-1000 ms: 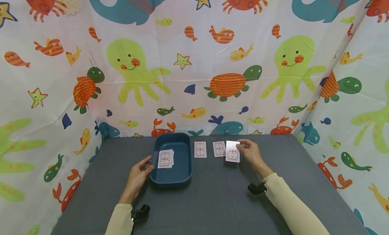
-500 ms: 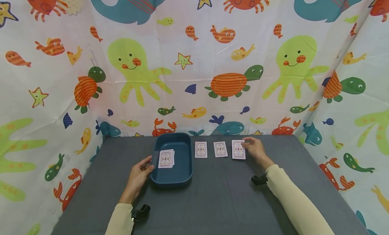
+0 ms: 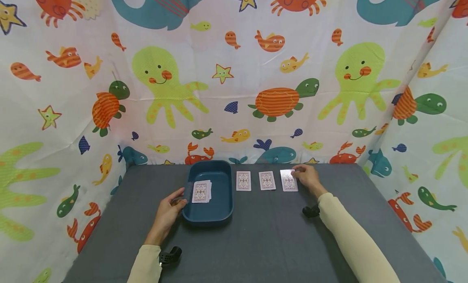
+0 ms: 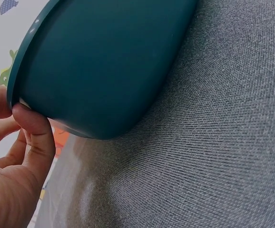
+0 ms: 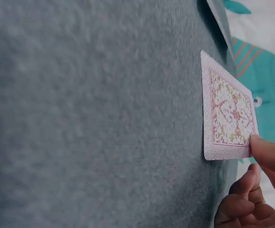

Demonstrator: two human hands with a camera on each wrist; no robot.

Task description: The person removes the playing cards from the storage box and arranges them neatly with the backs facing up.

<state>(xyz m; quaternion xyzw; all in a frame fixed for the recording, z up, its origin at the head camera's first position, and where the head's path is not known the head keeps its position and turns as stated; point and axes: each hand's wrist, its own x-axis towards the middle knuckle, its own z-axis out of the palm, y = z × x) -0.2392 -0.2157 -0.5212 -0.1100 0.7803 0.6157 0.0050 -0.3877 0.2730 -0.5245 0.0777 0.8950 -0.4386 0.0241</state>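
My left hand [image 3: 169, 212] pinches the left rim of a dark blue plastic tray [image 3: 226, 210] between thumb and fingers; the left wrist view shows the tray's outer wall [image 4: 99, 71] close up. Inside the tray, at its left side, lies a small stack of playing cards [image 3: 201, 192], backs up. To the right of the tray, two playing cards [image 3: 243, 181] [image 3: 267, 180] lie face down in a row. At the row's right end, my right hand [image 3: 308, 177] pinches a third playing card [image 3: 288, 182] by its upper right edge. Its patterned back [image 5: 230, 111] faces up in the right wrist view.
A grey cloth-covered table [image 3: 256, 242] lies under everything. Behind it and at both sides hangs a white curtain [image 3: 219, 104] printed with sea animals. The cards and tray are near the table's far edge.
My right hand has carried its card to the right, away from the middle card, to the end of the row. My left hand stays on the tray rim.
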